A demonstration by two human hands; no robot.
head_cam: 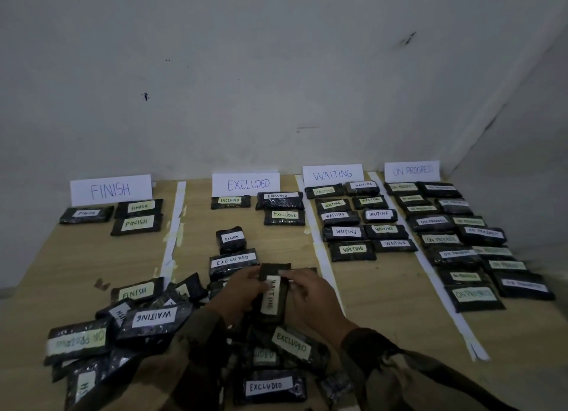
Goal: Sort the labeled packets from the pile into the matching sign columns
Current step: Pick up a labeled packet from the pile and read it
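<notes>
Left hand (242, 291) and right hand (310, 294) grip a packet (273, 300) labelled WAITING.
The dark, glossy oblong packet, its white label handwritten, is held above the pile (147, 321) at the wooden counter's (76, 257) near edge. Standing behind: FINISH sign (110, 189), EXCLUDED sign (247, 184), WAITING sign (332, 174), ON PROGRESS sign (412, 171), white paper, with paper strips (175, 220) between columns.

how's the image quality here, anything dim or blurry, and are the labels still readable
Head view: dim, even light with soft shadows; wide-angle bending toward the edges; the ON PROGRESS packets at far right are smeared and barely legible; the WAITING packet held between the left hand and right hand reads clearly, as does the FINISH sign.
</notes>
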